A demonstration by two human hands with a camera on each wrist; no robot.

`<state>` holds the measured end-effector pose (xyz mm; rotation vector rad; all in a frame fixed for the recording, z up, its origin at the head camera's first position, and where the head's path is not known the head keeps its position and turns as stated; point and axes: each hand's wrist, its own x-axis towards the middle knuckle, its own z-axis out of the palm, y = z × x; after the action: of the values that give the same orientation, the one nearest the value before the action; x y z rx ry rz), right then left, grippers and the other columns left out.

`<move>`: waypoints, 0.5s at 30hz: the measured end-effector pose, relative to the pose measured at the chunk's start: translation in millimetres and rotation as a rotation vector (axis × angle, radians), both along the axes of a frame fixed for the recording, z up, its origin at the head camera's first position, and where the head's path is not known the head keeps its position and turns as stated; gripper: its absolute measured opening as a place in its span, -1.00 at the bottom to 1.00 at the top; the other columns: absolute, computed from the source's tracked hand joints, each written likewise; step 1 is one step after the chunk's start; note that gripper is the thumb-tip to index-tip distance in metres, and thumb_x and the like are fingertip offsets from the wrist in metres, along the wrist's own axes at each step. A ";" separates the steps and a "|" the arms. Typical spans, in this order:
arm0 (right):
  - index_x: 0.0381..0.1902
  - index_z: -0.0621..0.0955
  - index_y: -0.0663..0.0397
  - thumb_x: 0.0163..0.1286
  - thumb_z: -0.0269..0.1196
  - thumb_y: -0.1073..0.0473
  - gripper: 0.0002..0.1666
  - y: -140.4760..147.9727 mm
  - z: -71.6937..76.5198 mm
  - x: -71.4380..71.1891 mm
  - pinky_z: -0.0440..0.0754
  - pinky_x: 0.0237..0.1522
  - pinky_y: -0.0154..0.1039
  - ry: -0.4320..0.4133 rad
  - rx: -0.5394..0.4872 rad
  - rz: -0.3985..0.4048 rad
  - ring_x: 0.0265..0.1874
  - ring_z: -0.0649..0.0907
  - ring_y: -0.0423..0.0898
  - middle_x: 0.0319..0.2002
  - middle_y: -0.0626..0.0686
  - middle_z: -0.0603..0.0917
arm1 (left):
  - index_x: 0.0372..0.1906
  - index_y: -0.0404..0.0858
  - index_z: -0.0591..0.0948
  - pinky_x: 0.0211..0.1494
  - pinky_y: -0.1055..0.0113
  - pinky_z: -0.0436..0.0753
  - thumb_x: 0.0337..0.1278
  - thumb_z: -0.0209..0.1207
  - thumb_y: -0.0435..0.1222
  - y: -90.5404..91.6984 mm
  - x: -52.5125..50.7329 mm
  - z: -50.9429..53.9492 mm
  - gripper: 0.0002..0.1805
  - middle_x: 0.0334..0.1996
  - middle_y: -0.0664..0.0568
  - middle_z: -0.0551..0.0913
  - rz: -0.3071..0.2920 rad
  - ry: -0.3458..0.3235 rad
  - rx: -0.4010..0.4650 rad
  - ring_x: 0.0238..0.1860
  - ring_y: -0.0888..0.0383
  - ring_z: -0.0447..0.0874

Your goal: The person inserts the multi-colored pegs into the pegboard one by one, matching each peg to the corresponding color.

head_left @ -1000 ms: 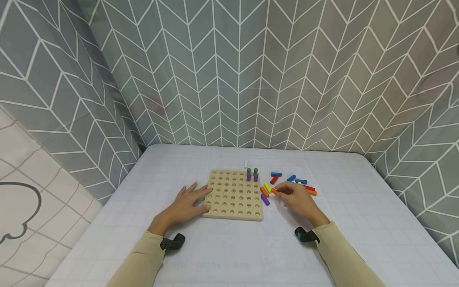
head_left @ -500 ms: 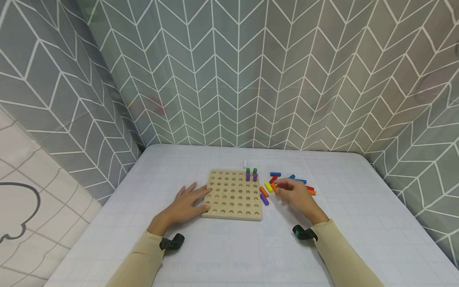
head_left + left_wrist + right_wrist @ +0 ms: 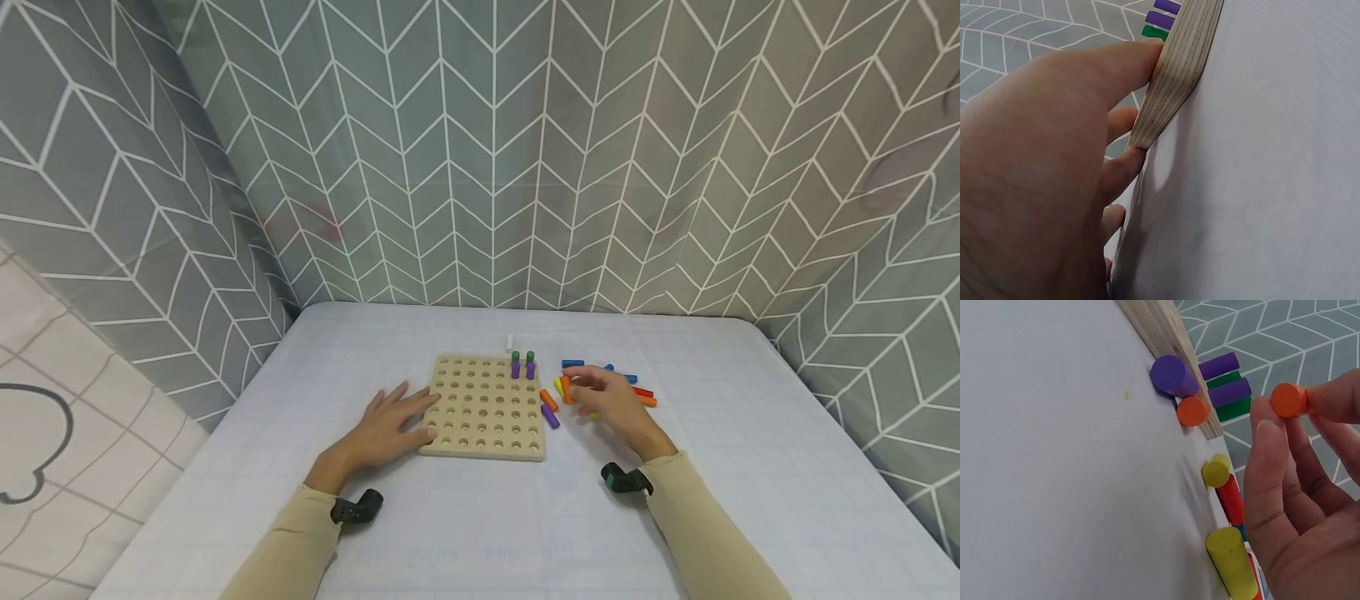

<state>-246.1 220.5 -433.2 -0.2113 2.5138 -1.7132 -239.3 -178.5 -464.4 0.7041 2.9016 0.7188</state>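
Note:
A square wooden pegboard (image 3: pixel 480 421) with rows of holes lies on the white table. Two green pegs (image 3: pixel 515 356) and two purple pegs (image 3: pixel 530 371) stand upright in its far right corner. My left hand (image 3: pixel 382 430) rests against the board's left edge, fingers spread and thumb on the near corner. My right hand (image 3: pixel 617 410), beyond the board's right side, pinches an orange peg (image 3: pixel 1288 400) between thumb and fingertips, held up off the table. Near it lie another orange peg (image 3: pixel 549 401), a purple peg (image 3: pixel 551 416) and a yellow peg (image 3: pixel 1215 472).
Blue pegs (image 3: pixel 573 363), a red peg (image 3: pixel 642 392) and an orange peg (image 3: pixel 647 401) lie around the right hand. A white peg (image 3: pixel 510 342) is behind the board. A patterned curtain (image 3: pixel 495 167) hangs at the table's far edge.
The orange peg in my right hand has been raised from lying tilted on the table to nearly upright, and the hand has shifted slightly left. My left hand stays on the board.

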 end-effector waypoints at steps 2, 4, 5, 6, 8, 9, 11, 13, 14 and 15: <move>0.31 0.54 0.12 0.47 0.25 0.11 -0.50 -1.9 1.0 -1.0 0.71 -0.13 -0.18 -0.011 -0.011 -0.001 -0.10 0.64 0.08 0.11 0.15 0.61 | 0.51 0.08 0.35 0.54 -0.20 -0.30 0.31 0.06 0.26 -0.5 -0.3 -0.5 -0.26 0.54 0.11 0.21 0.000 0.003 0.000 0.59 -0.12 -0.16; 0.30 0.54 0.13 0.47 0.25 0.10 -0.50 -4.1 1.9 -2.3 0.71 -0.11 -0.18 -0.017 -0.027 -0.001 -0.09 0.63 0.09 0.12 0.16 0.60 | 0.51 0.08 0.35 0.54 -0.20 -0.29 0.31 0.05 0.27 -1.0 -0.7 -1.5 -0.26 0.53 0.11 0.21 -0.001 0.008 -0.002 0.59 -0.13 -0.16; 0.29 0.55 0.13 0.46 0.26 0.10 -0.51 -5.5 2.3 -3.1 0.71 -0.10 -0.18 -0.019 -0.041 -0.003 -0.08 0.63 0.08 0.12 0.16 0.60 | 0.51 0.08 0.35 0.54 -0.20 -0.29 0.31 0.05 0.27 -1.2 -0.9 -1.8 -0.26 0.53 0.11 0.21 -0.001 0.009 -0.002 0.59 -0.13 -0.16; 0.28 0.55 0.14 0.46 0.26 0.10 -0.51 -6.8 2.4 -4.1 0.71 -0.09 -0.18 -0.020 -0.053 -0.004 -0.07 0.63 0.08 0.12 0.16 0.60 | 0.51 0.08 0.35 0.54 -0.21 -0.29 0.31 0.05 0.27 -1.3 -1.1 -2.1 -0.25 0.53 0.11 0.21 -0.001 0.010 -0.003 0.59 -0.13 -0.16; 0.29 0.54 0.18 0.47 0.25 0.12 -0.50 -9.4 2.0 -6.1 0.71 -0.08 -0.18 -0.016 -0.071 0.002 -0.06 0.62 0.06 0.11 0.18 0.59 | 0.51 0.09 0.35 0.54 -0.20 -0.29 0.31 0.05 0.28 -1.4 -1.4 -2.4 -0.25 0.54 0.11 0.21 -0.002 0.008 -0.001 0.59 -0.12 -0.16; 0.29 0.53 0.19 0.47 0.24 0.12 -0.51 -10.8 1.7 -7.1 0.71 -0.08 -0.19 -0.016 -0.077 0.002 -0.06 0.62 0.05 0.10 0.18 0.59 | 0.51 0.09 0.35 0.54 -0.20 -0.29 0.31 0.05 0.28 -1.4 -1.4 -2.4 -0.25 0.54 0.12 0.20 -0.003 0.005 0.000 0.59 -0.12 -0.17; 0.29 0.52 0.21 0.47 0.24 0.13 -0.50 -13.8 1.3 -8.7 0.71 -0.09 -0.20 -0.018 -0.081 -0.003 -0.06 0.63 0.04 0.09 0.17 0.60 | 0.51 0.09 0.34 0.54 -0.21 -0.30 0.31 0.05 0.27 -1.3 -1.5 -2.4 -0.25 0.54 0.12 0.20 -0.005 0.002 0.003 0.59 -0.12 -0.17; 0.28 0.53 0.21 0.47 0.23 0.15 -0.51 -16.9 1.6 -9.5 0.71 -0.10 -0.20 -0.018 -0.087 -0.010 -0.07 0.63 0.06 0.06 0.19 0.61 | 0.51 0.09 0.34 0.54 -0.21 -0.30 0.31 0.05 0.27 -1.2 -1.5 -2.2 -0.25 0.54 0.12 0.20 -0.006 -0.001 0.006 0.59 -0.12 -0.18; 0.27 0.54 0.20 0.46 0.23 0.16 -0.53 -18.3 1.9 -9.8 0.71 -0.11 -0.20 -0.022 -0.092 -0.020 -0.08 0.64 0.08 0.05 0.18 0.62 | 0.51 0.09 0.34 0.54 -0.21 -0.30 0.31 0.05 0.27 -1.2 -1.5 -2.2 -0.26 0.54 0.12 0.20 -0.007 -0.001 0.006 0.59 -0.12 -0.18; 0.26 0.55 0.20 0.46 0.24 0.16 -0.54 -19.6 2.1 -10.1 0.71 -0.12 -0.21 -0.022 -0.094 -0.023 -0.09 0.64 0.08 0.04 0.18 0.63 | 0.51 0.09 0.34 0.54 -0.21 -0.30 0.31 0.05 0.27 -1.3 -1.5 -2.1 -0.26 0.54 0.12 0.19 -0.007 0.000 0.004 0.59 -0.12 -0.18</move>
<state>-256.2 200.9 -431.1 -0.1697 2.4320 -1.8348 -240.8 -179.9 -466.5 0.7148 2.8965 0.7246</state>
